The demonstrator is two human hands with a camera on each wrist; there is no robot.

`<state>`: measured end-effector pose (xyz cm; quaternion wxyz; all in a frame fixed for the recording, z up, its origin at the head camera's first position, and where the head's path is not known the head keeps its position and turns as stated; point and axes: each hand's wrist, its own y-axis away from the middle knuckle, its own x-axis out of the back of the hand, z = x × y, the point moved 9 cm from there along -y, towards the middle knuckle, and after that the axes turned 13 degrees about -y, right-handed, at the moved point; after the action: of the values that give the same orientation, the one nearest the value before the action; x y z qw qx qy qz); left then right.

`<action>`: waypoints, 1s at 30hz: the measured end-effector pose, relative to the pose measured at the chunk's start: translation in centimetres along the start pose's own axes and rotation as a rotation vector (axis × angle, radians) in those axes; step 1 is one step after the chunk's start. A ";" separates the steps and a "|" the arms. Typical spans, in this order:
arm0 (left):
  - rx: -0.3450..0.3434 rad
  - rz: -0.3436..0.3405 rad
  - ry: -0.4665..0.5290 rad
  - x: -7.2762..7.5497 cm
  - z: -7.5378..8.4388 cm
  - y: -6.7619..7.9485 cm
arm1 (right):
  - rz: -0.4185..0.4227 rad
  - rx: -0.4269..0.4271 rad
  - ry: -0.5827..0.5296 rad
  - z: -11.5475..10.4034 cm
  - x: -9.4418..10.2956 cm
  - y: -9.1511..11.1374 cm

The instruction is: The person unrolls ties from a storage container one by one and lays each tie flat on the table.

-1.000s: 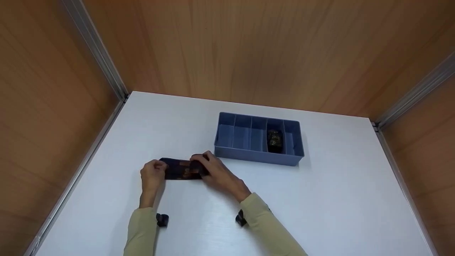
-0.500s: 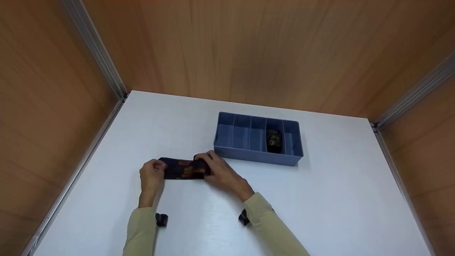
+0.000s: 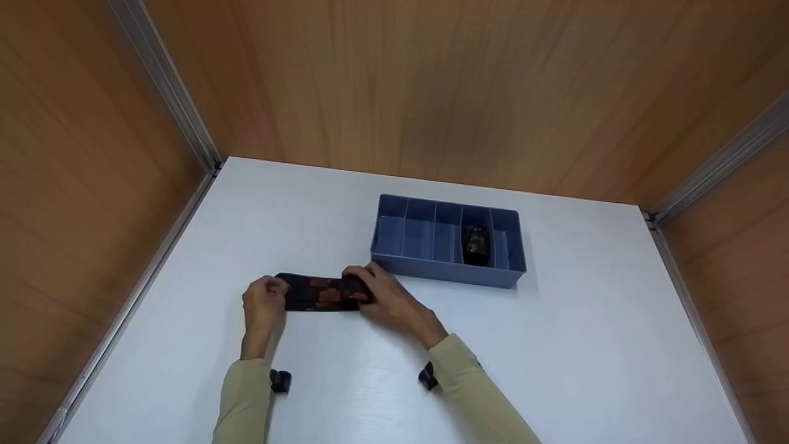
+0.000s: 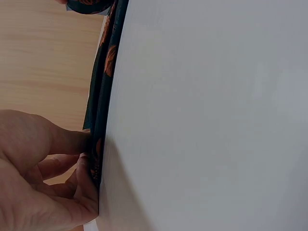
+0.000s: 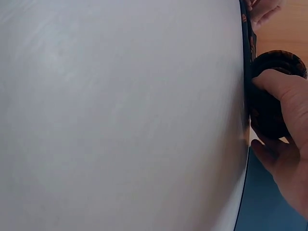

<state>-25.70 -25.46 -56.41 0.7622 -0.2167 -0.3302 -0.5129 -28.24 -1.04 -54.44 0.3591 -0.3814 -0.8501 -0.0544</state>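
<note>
A dark necktie with orange flowers lies along the white table, its right part wound into a roll. At its left end my left hand pinches the cloth between thumb and fingers. The left wrist view shows the same hand at the folded edge. My right hand grips the roll, thumb on the near side and fingers over the far side. In the right wrist view the right hand covers part of the coil, whose rounded top shows.
Just behind the right hand stands a blue divided box. A dark patterned bundle sits in its fourth compartment from the left. Wooden panels with metal edging enclose the table at the back and sides.
My right hand has moved to the right with the roll, and more of the necktie now lies flat between the hands. The left hand has stayed nearly still at its end.
</note>
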 end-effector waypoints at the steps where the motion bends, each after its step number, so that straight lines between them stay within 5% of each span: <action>1: -0.001 -0.001 -0.003 0.0 0.0 0.0 | 0.000 -0.001 0.001 0.0 0.1 0.0; 12: -0.029 0.005 -0.061 -0.2 0.5 -0.2 | 0.003 0.018 0.018 0.0 0.7 0.5; 30: -0.038 0.001 -0.024 -0.2 0.6 0.0 | 0.018 -0.079 -0.190 1.6 1.3 1.0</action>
<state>-25.89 -24.88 -56.14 0.7543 -0.2375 -0.3293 -0.5160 -29.07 1.06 -54.99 0.2621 -0.4061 -0.8741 -0.0482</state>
